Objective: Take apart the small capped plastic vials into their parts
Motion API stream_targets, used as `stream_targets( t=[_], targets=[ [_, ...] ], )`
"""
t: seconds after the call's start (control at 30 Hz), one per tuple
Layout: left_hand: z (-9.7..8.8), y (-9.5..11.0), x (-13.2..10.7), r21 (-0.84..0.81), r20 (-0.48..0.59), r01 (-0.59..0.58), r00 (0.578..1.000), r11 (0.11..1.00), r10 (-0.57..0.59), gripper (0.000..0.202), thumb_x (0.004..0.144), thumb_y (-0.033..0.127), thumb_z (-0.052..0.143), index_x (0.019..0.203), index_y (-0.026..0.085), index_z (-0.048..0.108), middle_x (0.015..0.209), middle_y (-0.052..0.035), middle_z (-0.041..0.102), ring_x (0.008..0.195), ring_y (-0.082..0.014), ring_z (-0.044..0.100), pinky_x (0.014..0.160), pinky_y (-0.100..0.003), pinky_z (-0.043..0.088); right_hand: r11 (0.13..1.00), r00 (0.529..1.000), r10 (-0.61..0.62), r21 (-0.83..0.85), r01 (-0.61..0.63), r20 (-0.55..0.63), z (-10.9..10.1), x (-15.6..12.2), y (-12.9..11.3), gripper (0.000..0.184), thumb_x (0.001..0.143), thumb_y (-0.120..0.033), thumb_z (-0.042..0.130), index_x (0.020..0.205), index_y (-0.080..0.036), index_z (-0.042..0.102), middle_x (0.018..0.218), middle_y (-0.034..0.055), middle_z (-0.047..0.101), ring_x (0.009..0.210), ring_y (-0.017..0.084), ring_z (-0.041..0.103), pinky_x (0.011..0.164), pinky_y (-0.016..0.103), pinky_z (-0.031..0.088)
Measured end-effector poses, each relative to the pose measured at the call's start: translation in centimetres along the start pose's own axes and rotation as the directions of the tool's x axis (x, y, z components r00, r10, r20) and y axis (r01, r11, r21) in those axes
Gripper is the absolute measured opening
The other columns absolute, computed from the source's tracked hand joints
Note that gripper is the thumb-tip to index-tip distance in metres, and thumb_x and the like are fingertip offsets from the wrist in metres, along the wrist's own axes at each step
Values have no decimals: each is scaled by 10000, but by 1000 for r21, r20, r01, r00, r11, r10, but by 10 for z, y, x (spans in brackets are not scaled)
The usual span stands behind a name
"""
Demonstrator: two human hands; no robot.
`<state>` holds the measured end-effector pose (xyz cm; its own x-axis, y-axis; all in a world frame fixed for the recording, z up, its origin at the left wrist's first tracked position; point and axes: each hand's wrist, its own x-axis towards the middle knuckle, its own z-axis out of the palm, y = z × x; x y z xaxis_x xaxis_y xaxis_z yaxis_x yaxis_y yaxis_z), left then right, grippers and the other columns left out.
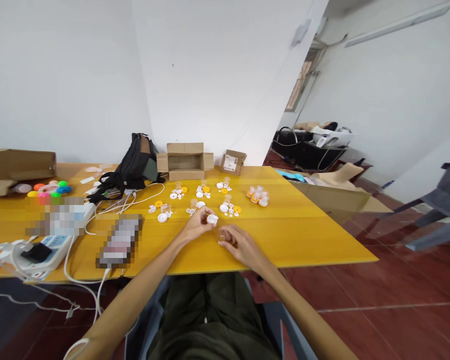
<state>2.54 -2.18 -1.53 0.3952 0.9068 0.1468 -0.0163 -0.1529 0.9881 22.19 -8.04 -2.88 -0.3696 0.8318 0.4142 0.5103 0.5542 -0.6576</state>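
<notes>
My left hand point(198, 223) pinches a small round white plastic piece point(212, 219) just above the yellow table point(303, 230). My right hand point(237, 243) rests on the table beside it, fingers curled around a small clear cup-like part point(222, 234). Both hands meet near the middle of the table's front half. Beyond them lie several small white and orange plastic pieces point(228, 206) and clear little cups, scattered in groups. A cluster of orange and white assembled pieces point(258, 196) sits further right.
An open cardboard box point(185, 161), a smaller box point(233, 162) and a black bag point(135, 165) stand at the table's far edge. At left are a power strip point(41, 252) with white cables, colourful balls point(48, 189) and another carton point(18, 167). A grey chair point(440, 210) stands right.
</notes>
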Motion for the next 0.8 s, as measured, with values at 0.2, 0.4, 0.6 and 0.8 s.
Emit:
stream_targets(
  t=[0.2, 0.4, 0.6, 0.8],
  targets=[
    [0, 0, 0, -13, -6, -13, 1000, 1000, 13, 306, 601, 251, 748, 824, 201, 544, 775, 30, 583, 739, -130, 554, 701, -256, 438, 999, 1000, -14, -42, 15, 21, 1, -2, -2, 330, 901, -379, 633, 1219, -296, 596, 1009, 47, 695, 827, 224, 650, 801, 370, 552],
    [2, -1, 2, 14, 2, 19, 1000, 1000, -19, 320, 597, 282, 748, 829, 206, 542, 778, 21, 588, 735, -140, 548, 697, -264, 426, 933, 967, 10, -346, -101, -254, -51, 24, 34, 273, 953, -444, 504, 1120, -279, 644, 1090, 111, 685, 1041, 304, 617, 946, 452, 490],
    [1, 0, 2, 22, -1, 24, 1000, 999, -24, 285, 598, 245, 732, 817, 200, 556, 767, 28, 579, 723, -129, 532, 715, -266, 435, 708, 934, 149, -624, -331, -325, -101, 83, 77, 297, 871, -382, 613, 1122, -232, 668, 1287, 174, 602, 1173, 379, 525, 966, 534, 421],
    [1, 3, 0, 30, 15, 33, 999, 999, -34, 287, 604, 243, 735, 817, 202, 548, 783, 25, 580, 736, -131, 532, 719, -265, 438, 650, 896, 373, -621, -438, -243, -100, 111, 100, 237, 872, -370, 620, 1083, -284, 682, 1192, 142, 647, 1066, 357, 598, 837, 492, 491]
  ],
)
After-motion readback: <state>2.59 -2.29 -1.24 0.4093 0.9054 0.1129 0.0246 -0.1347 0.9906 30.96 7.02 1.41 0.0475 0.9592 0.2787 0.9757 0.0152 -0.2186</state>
